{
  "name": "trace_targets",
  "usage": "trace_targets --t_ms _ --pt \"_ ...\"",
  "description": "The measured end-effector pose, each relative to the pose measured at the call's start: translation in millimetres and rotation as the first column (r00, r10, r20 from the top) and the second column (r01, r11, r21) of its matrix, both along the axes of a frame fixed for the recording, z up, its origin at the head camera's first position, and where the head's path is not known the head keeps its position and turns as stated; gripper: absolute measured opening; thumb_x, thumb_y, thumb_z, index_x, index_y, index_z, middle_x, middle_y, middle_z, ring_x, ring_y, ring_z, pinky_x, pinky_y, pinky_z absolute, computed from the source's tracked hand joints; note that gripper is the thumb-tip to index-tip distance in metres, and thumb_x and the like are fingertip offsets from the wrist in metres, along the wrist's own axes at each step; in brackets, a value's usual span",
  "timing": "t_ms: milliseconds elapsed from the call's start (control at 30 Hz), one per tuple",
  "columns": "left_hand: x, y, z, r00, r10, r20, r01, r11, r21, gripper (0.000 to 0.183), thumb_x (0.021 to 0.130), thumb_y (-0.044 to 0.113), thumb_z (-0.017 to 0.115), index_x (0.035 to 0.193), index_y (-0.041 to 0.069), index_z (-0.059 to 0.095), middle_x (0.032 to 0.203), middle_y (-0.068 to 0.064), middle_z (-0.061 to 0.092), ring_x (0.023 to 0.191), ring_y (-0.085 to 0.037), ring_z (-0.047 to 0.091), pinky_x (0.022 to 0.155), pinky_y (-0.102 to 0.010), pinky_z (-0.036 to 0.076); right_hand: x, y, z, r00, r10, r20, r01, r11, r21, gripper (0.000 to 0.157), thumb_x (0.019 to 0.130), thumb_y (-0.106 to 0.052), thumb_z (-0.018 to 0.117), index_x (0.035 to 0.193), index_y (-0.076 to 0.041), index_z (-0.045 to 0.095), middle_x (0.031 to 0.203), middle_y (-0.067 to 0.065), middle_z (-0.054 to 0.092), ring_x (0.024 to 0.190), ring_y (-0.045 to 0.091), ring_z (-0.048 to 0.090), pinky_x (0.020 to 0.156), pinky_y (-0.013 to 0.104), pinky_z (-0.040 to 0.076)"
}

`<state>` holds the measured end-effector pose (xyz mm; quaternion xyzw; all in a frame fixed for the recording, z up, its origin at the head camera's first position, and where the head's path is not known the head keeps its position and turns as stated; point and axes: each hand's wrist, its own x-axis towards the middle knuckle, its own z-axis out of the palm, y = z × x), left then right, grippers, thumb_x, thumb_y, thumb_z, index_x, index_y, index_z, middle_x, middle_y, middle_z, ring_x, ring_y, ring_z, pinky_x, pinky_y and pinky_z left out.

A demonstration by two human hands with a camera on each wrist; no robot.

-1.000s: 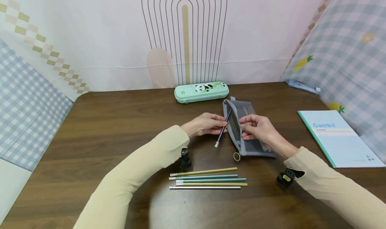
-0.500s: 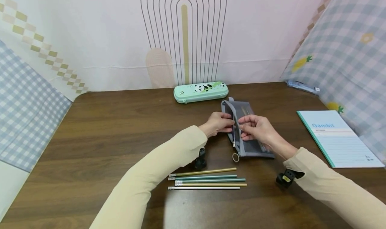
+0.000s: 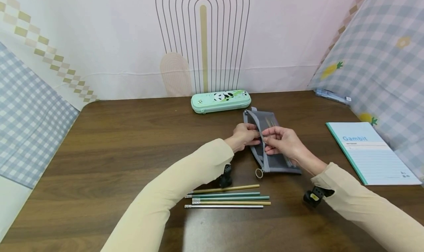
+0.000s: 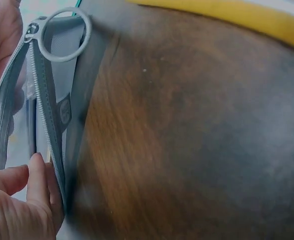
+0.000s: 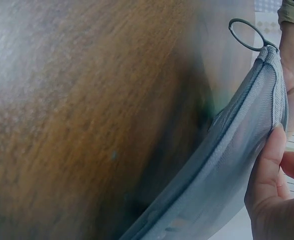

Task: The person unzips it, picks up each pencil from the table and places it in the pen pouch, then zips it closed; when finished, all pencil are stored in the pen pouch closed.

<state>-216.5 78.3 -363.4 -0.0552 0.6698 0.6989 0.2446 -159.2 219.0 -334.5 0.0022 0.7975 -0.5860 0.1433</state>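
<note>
A grey mesh zip pouch [image 3: 278, 166] lies on the table, its zip undone and its mouth gaping to the left. My right hand [image 3: 284, 143] pinches the near rim of that mouth between thumb and fingers. My left hand [image 3: 246, 136] has its fingertips in the mouth, fairly straight. In the left wrist view a dark pencil [image 4: 32, 125] lies inside the pouch just beyond the left fingertips [image 4: 36, 172]; thumb and forefinger look apart there. Below the pouch lie several pencils: gold [image 3: 228, 188], green [image 3: 238, 198] and white [image 3: 228, 206].
Behind the pouch stands a mint-green panda pencil case [image 3: 220, 101]. A notebook [image 3: 374, 152] lies at the right, and a blue, clear-looking packet [image 3: 332, 96] at the back right corner. Hung cloth [image 3: 126, 42] borders the table at the back and sides.
My left hand has moved right into the pouch's mouth, taking the dark pencil in; the pencil no longer shows in the head view. My right hand has kept its grip on the rim.
</note>
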Motion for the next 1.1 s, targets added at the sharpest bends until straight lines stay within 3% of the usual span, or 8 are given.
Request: trace_targets --t_ms 267,433,533,667,733,900,1100 --pt "3.5 -19 5.5 0.991 -0.132 0.016 0.131 0.988 0.086 0.037 0.093 -0.003 0.053 0.130 -0.007 0.049 0.117 -0.025 0.060 0.097 -0.024 0.062 0.088 -0.032 0.054 -1.6 3 -1.7 1.000 -0.013 -0.006 0.013 1.000 0.011 0.032 0.094 -0.004 0.053 0.122 0.011 0.046 0.077 0.001 0.059 0.063 0.007 0.062 0.063 0.024 0.058" --pt "10.9 -43 12.4 0.963 -0.270 -0.004 0.270 0.960 0.073 0.039 0.093 -0.003 0.053 0.131 -0.007 0.048 0.126 -0.027 0.055 0.102 -0.025 0.061 0.095 -0.036 0.050 -2.1 4 -0.6 1.000 -0.017 -0.006 0.017 1.000 -0.008 0.032 0.094 -0.004 0.053 0.121 0.011 0.046 0.075 -0.001 0.059 0.062 0.006 0.062 0.062 0.023 0.058" --pt "17.6 -61 15.2 0.916 -0.401 -0.010 0.401 0.916 0.032 0.039 0.093 -0.003 0.054 0.131 -0.006 0.048 0.127 -0.026 0.054 0.097 -0.020 0.062 0.096 -0.037 0.049 -2.1 3 -0.1 1.000 -0.019 -0.008 0.019 1.000 -0.024 0.032 0.094 -0.003 0.053 0.121 0.012 0.046 0.074 -0.002 0.059 0.062 0.006 0.061 0.061 0.022 0.057" --pt "29.1 -90 16.3 0.814 -0.580 -0.020 0.579 0.814 -0.058 0.038 0.091 -0.001 0.057 0.128 -0.006 0.051 0.122 -0.024 0.058 0.090 -0.014 0.063 0.091 -0.034 0.053 -2.2 4 0.7 1.000 -0.022 -0.013 0.022 1.000 -0.020 0.032 0.094 -0.003 0.054 0.121 0.012 0.046 0.075 -0.001 0.059 0.062 0.006 0.061 0.061 0.022 0.057" --pt "35.2 -104 14.5 0.767 -0.642 -0.025 0.636 0.764 -0.107 0.036 0.090 -0.001 0.059 0.126 -0.006 0.053 0.117 -0.022 0.062 0.087 -0.011 0.064 0.086 -0.032 0.055 -2.3 4 1.0 1.000 -0.023 -0.013 0.023 1.000 -0.010 0.032 0.094 -0.003 0.053 0.121 0.012 0.046 0.075 -0.001 0.058 0.062 0.006 0.061 0.061 0.022 0.057" --pt "50.9 -131 5.9 0.697 -0.716 -0.042 0.699 0.692 -0.180 0.034 0.087 -0.005 0.062 0.120 -0.009 0.056 0.101 -0.015 0.067 0.081 -0.007 0.063 0.080 -0.027 0.056 -1.9 5 1.2 1.000 -0.018 -0.009 0.018 1.000 0.001 0.033 0.094 -0.004 0.054 0.122 0.012 0.046 0.077 -0.001 0.059 0.063 0.006 0.062 0.063 0.023 0.058" --pt "65.3 -145 3.2 0.635 -0.757 -0.154 0.687 0.644 -0.336 0.030 0.082 -0.003 0.069 0.111 -0.004 0.063 0.094 -0.008 0.068 0.080 -0.007 0.064 0.076 -0.019 0.054 -1.2 6 1.0 1.000 -0.018 -0.015 0.018 1.000 -0.004 0.034 0.094 -0.004 0.054 0.123 0.012 0.045 0.077 0.000 0.058 0.063 0.006 0.062 0.063 0.023 0.058"
